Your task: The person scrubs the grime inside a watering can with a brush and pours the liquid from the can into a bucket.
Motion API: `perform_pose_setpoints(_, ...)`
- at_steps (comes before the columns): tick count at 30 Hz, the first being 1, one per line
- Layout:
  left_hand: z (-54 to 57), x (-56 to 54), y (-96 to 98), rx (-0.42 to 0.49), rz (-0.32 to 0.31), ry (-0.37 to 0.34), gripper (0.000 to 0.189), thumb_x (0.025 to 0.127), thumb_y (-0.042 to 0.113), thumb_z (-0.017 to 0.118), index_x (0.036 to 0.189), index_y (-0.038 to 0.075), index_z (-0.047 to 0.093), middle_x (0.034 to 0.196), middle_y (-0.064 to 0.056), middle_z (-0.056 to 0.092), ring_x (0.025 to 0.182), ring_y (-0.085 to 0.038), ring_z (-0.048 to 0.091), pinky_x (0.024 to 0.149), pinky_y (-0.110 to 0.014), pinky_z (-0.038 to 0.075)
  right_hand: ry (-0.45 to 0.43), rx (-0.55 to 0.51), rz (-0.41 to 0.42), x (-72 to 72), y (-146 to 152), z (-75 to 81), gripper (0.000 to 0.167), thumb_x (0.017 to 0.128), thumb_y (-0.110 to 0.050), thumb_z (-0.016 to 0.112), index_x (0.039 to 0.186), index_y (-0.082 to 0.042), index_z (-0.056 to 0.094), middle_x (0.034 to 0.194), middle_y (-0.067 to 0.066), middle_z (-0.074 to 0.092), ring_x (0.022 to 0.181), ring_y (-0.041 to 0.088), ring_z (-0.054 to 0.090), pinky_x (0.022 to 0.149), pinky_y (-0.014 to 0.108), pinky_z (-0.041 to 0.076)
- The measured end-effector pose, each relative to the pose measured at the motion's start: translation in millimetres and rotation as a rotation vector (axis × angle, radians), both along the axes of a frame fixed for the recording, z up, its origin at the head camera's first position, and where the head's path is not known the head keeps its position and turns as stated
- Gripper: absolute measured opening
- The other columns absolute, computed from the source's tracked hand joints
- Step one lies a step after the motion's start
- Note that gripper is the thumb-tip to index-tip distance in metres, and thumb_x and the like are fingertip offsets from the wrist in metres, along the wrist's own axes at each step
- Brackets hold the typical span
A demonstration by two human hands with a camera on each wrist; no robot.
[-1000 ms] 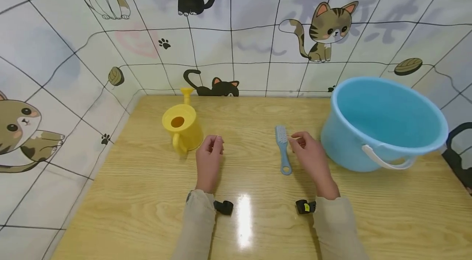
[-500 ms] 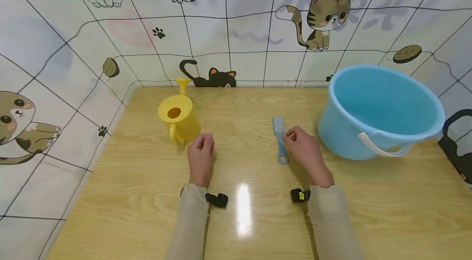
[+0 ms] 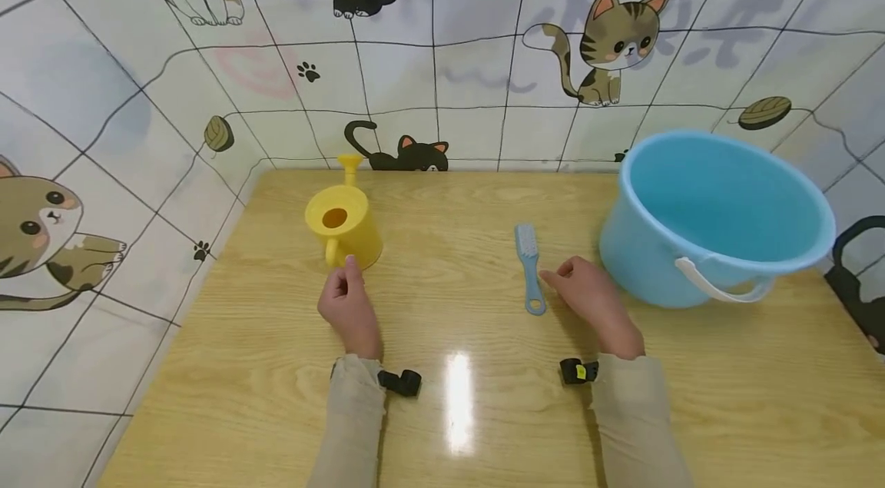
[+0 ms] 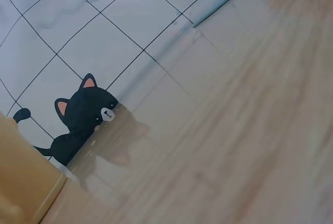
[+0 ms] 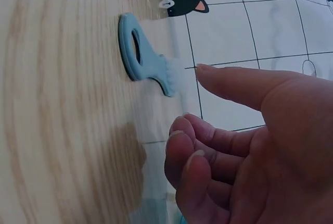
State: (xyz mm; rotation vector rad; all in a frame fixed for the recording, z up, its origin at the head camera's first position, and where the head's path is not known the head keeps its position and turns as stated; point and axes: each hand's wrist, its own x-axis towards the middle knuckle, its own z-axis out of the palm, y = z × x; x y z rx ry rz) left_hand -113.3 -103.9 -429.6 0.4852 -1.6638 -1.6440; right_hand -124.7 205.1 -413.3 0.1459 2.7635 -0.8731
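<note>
A yellow watering can [image 3: 356, 236] stands at the left, its handle [image 3: 332, 251] facing the near side. My left hand [image 3: 351, 313] is just in front of that handle, fingers loosely curled and thumb up, with nothing seen in it. In the left wrist view only a yellow edge of the watering can [image 4: 23, 177] shows, and the hand is out of sight. A small light-blue brush [image 3: 530, 273] with pale bristles lies bristles-up on the table. Right beside the brush is my right hand [image 3: 593, 296]. The right wrist view shows its thumb and bent fingers apart, holding nothing.
A large light-blue bucket [image 3: 664, 265] with a white handle [image 3: 719, 290] stands at the right, close to my right hand. Behind the wooden table [image 3: 456, 227] rises a cat-patterned backdrop [image 3: 477, 73]. Each wrist wears a small black camera.
My left hand has moved left and come up to the watering can's handle. My right hand came over the brush, then drew back slightly to its right. The head view dipped and rose again.
</note>
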Motion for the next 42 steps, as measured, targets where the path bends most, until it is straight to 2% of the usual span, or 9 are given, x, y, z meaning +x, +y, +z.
perform_pose_setpoints(6,-12.0,-8.8,-17.6,0.036,0.117,0.056,0.026,0.083,0.027,0.062,0.076,0.005,0.051,0.074,-0.003,0.044,0.07,-0.015,0.041,0.061,-0.024,0.032,0.013,0.066,0.045,8.3,1,1.6,0.039,0.084,-0.044,0.053,0.086,-0.005,0.056,0.07,0.002,0.054,0.061,0.017,0.047,0.055,0.029,0.036)
perform_pose_setpoints(10,-18.4,-17.8,-31.4,0.058,0.136,0.059,0.029,0.083,0.031,0.061,0.095,0.008,0.049,0.092,-0.004,0.042,0.084,-0.017,0.038,0.07,-0.026,0.028,0.011,0.067,0.075,7.5,-8,2.8,0.037,0.082,-0.044,0.056,0.08,-0.008,0.051,0.067,0.001,0.051,0.058,0.017,0.046,0.053,0.029,0.034)
perform_pose_setpoints(14,-24.0,-23.5,-32.9,0.188,0.028,0.038,0.033,0.085,0.037,0.056,0.104,0.012,0.046,0.099,-0.004,0.041,0.089,-0.017,0.04,0.073,-0.027,0.034,-0.015,0.094,0.074,9.5,-14,3.4,0.037,0.079,-0.043,0.06,0.078,-0.009,0.048,0.066,0.001,0.05,0.056,0.018,0.045,0.051,0.03,0.033)
perform_pose_setpoints(16,-27.0,-24.9,-29.1,0.279,-0.044,0.054,0.032,0.086,0.038,0.053,0.103,0.012,0.045,0.099,-0.004,0.042,0.091,-0.017,0.042,0.076,-0.03,0.038,-0.021,0.11,0.071,12.5,-15,2.7,0.036,0.077,-0.042,0.063,0.077,-0.009,0.049,0.066,0.002,0.05,0.056,0.018,0.045,0.05,0.03,0.033)
perform_pose_setpoints(19,-29.9,-25.8,-22.6,0.324,-0.111,0.056,0.032,0.089,0.04,0.047,0.095,0.009,0.047,0.092,-0.003,0.043,0.087,-0.016,0.044,0.076,-0.032,0.039,-0.019,0.124,0.076,15.4,-18,1.2,0.034,0.076,-0.039,0.066,0.074,-0.009,0.049,0.064,0.003,0.05,0.054,0.019,0.044,0.048,0.031,0.033)
perform_pose_setpoints(26,-28.6,-31.0,-15.4,0.226,-0.151,0.016,0.037,0.089,0.046,0.044,0.081,0.009,0.048,0.073,-0.003,0.04,0.067,-0.021,0.041,0.06,-0.032,0.033,-0.005,0.168,0.07,10.6,-25,5.4,0.032,0.074,-0.035,0.069,0.067,-0.008,0.051,0.057,0.003,0.048,0.051,0.019,0.044,0.045,0.031,0.035)
perform_pose_setpoints(32,-21.9,-46.7,-16.9,0.107,-0.158,-0.027,0.049,0.082,0.05,0.052,0.09,0.002,0.056,0.084,-0.003,0.048,0.079,-0.021,0.044,0.066,-0.031,0.035,-0.014,0.215,0.069,-3.9,-24,18.9,0.033,0.076,-0.035,0.066,0.068,-0.007,0.052,0.059,0.004,0.046,0.052,0.019,0.043,0.045,0.031,0.035)
perform_pose_setpoints(36,-23.3,-38.8,-14.4,0.068,-0.138,-0.083,0.051,0.08,0.053,0.052,0.092,0.004,0.06,0.089,-0.006,0.054,0.083,-0.019,0.047,0.07,-0.029,0.037,-0.012,0.216,0.078,-0.6,-19,23.7,0.03,0.076,-0.033,0.066,0.072,-0.006,0.052,0.062,0.006,0.048,0.055,0.021,0.044,0.047,0.032,0.035)
perform_pose_setpoints(42,-21.8,-10.1,-20.3,0.054,-0.158,-0.09,0.047,0.082,0.051,0.052,0.089,0.005,0.061,0.087,-0.013,0.055,0.079,-0.024,0.045,0.064,-0.029,0.035,0.003,0.189,0.078,23.9,-27,12.9,0.031,0.076,-0.034,0.067,0.067,-0.008,0.052,0.06,0.004,0.048,0.053,0.019,0.045,0.045,0.031,0.035)
